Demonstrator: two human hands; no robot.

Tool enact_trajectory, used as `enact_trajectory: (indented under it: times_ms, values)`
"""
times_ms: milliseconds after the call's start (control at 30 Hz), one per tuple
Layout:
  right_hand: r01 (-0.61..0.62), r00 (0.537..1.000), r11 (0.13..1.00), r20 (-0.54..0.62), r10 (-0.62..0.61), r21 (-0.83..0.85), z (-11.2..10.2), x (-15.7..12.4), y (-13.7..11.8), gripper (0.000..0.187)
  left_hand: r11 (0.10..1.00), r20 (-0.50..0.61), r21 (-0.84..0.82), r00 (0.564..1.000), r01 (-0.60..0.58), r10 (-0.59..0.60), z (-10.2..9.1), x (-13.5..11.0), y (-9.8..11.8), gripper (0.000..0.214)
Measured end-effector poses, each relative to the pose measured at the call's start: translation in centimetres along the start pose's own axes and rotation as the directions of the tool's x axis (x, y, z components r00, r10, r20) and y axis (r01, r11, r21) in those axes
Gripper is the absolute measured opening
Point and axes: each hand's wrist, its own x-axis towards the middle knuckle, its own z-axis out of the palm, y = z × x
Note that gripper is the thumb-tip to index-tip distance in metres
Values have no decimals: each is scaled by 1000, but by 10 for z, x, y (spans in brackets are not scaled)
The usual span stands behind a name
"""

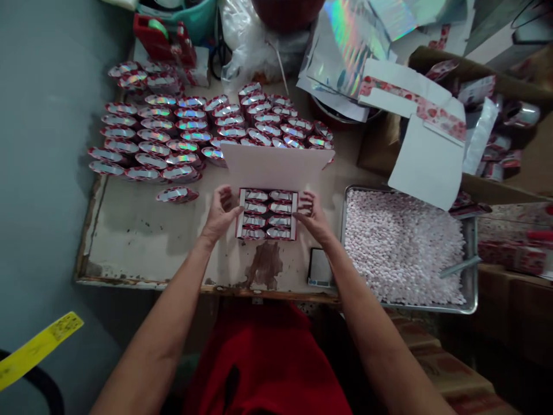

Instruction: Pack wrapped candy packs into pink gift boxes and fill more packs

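A small open box [266, 214] sits on the worn board [142, 242] in front of me, its white lid [276, 166] flipped up at the back. Rows of shiny red-and-holographic packets fill it. My left hand [221, 214] presses its fingers against the box's left side. My right hand [311, 217] grips the right side, fingers curled on the edge. Both hands hold the box between them.
Several filled holographic packets [173, 135] lie in rows behind the box. A metal tray [472, 288] of small pink-white candies stands at the right. A small dark scale [320, 268] lies by my right wrist. Flat white cartons [425, 155] and holographic sheets [345, 46] pile up at the back right.
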Motion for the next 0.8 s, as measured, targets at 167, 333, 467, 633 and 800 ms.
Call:
enact_trajectory:
  times_ms: [167, 333, 467, 633, 800]
  values:
    - [235, 940, 941, 303, -156, -242, -28, 37, -8, 77, 989, 298, -12, 944, -147, 143, -13, 34, 7, 67]
    - [518, 840, 599, 497, -219, -610, -37, 17, -56, 48, 857, 464, 314, 853, -409, 237, -39, 38, 32, 35]
    - [688, 694, 449, 698, -178, -570, -10, -21, -75, 77, 647, 637, 512, 755, -565, 155, -31, 12, 52, 49]
    - [593, 799, 403, 573, -183, -698, 44, -52, -50, 121, 603, 535, 639, 839, -478, 97, 6, -30, 40, 88]
    - [451, 892, 321, 421, -162, -833, 77, -56, -45, 98, 677, 517, 592, 850, -437, 97, 8, -23, 31, 90]
